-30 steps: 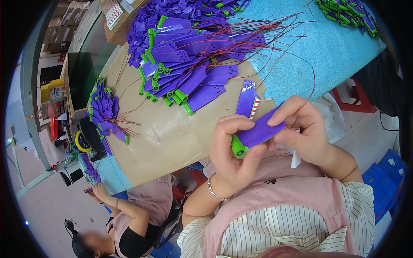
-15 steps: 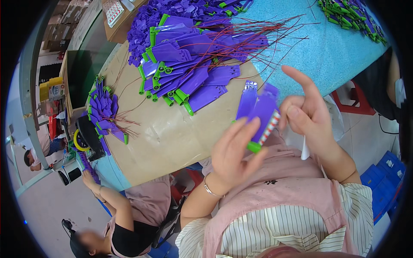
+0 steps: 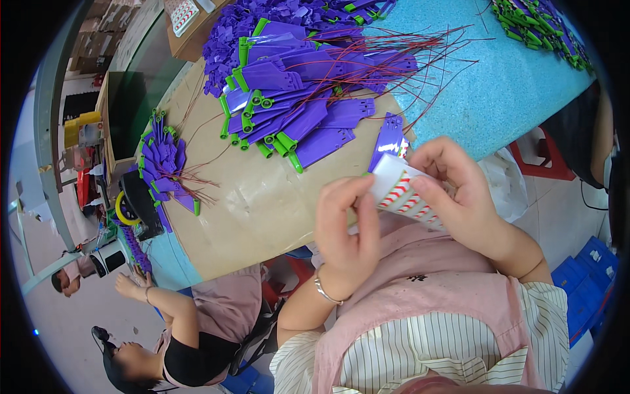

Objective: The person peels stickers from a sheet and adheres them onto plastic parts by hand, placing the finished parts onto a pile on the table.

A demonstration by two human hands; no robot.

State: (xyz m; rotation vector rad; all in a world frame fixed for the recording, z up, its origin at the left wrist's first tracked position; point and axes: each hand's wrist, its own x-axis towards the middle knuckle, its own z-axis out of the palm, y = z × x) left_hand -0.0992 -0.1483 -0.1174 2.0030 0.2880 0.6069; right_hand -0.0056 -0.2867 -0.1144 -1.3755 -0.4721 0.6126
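Fingers of the right hand (image 3: 467, 205) are clamped on the white sheet (image 3: 399, 196) of red-striped stickers, thumb on top; those of the left hand (image 3: 348, 226) curl at its 9 o'clock edge, and I cannot tell whether they pinch it. Half a second ago the left hand had a purple piece with a striped edge; now neither hand is seen with one and the sheet sits between them, so I judge that work has passed from that piece to the stickers. Just beyond the sheet, at 11 o'clock, a loose piece (image 3: 388, 136) lies on the desk (image 3: 249, 203). Farther, at 10 o'clock, spreads the heap (image 3: 282, 72) of purple pieces with green ends, its red wires (image 3: 420, 43) trailing toward 12. Well apart at 9 o'clock lies a small pile (image 3: 162, 157); at 1 o'clock, a far heap (image 3: 541, 29).
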